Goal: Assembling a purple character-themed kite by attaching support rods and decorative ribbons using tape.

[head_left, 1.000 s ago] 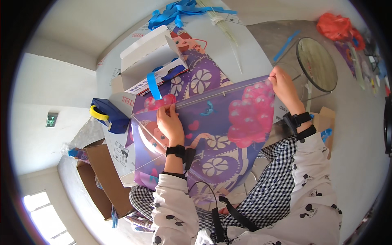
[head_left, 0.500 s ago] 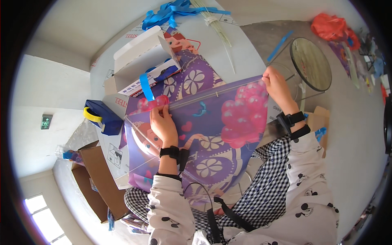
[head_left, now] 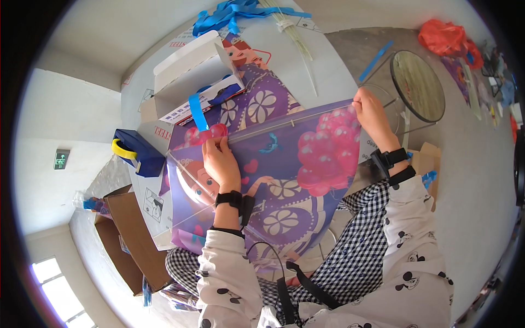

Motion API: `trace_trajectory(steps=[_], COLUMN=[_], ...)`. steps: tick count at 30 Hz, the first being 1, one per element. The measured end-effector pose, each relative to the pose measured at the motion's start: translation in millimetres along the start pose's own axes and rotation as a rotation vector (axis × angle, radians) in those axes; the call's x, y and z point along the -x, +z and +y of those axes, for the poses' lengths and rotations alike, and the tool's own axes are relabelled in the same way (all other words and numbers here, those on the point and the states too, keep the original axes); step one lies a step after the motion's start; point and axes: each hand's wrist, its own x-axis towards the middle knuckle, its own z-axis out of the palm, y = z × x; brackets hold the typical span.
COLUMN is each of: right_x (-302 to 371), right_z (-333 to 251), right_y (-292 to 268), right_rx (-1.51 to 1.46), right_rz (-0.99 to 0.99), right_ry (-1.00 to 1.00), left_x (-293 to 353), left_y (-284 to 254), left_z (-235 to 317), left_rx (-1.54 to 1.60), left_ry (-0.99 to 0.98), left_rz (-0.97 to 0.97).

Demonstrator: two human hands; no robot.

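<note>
Hands were set at opposite ends of one long edge: the purple printed kite (head_left: 284, 180) was stretched across the lap, its top edge running left to right. The left hand (head_left: 220, 161) was pinched shut on the near-left corner, beside the blue strip (head_left: 198, 112); the right hand (head_left: 372, 112) was closed on the far-right end. The white open box (head_left: 197, 71) lay just beyond the left hand.

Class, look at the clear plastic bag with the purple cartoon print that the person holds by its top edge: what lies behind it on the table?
Behind the clear plastic bag with purple cartoon print, more purple flowered sheets and an open white cardboard box show on the white table. Whatever lies directly beneath is covered.
</note>
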Motion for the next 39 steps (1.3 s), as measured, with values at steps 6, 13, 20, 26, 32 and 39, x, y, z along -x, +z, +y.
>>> trace_trajectory(steps=[6,13,20,26,32,39], right_x=[-1.2,-4.2,-7.6,-4.8,-3.2,-1.4], right_z=[-0.5,-10.3,-13.0,-23.4,1.0,18.6], right_y=[3.3,2.6,-2.6,-2.0,1.2,4.3], right_rx=[0.001,0.104,0.233,0.274,0.117,-0.037], right_rz=[0.045,-0.015,-0.056,0.064,0.044,0.044], right_ry=[0.014,0.145,0.233,0.24,0.269,0.29], left_x=[1.9,2.7,5.7,3.1,3.3,-0.5], left_y=[-0.3,-2.2,-4.1,-8.6,-5.4,-18.1], left_z=[8.2,15.0,30.8,27.6,12.4,14.1], left_rx=[-0.122,-0.174,-0.162,-0.09,-0.092,-0.058], left_ry=[0.012,-0.046,-0.212,-0.223,-0.11,-0.102], left_rz=[-0.017,-0.047,-0.051,-0.016,0.022,-0.111])
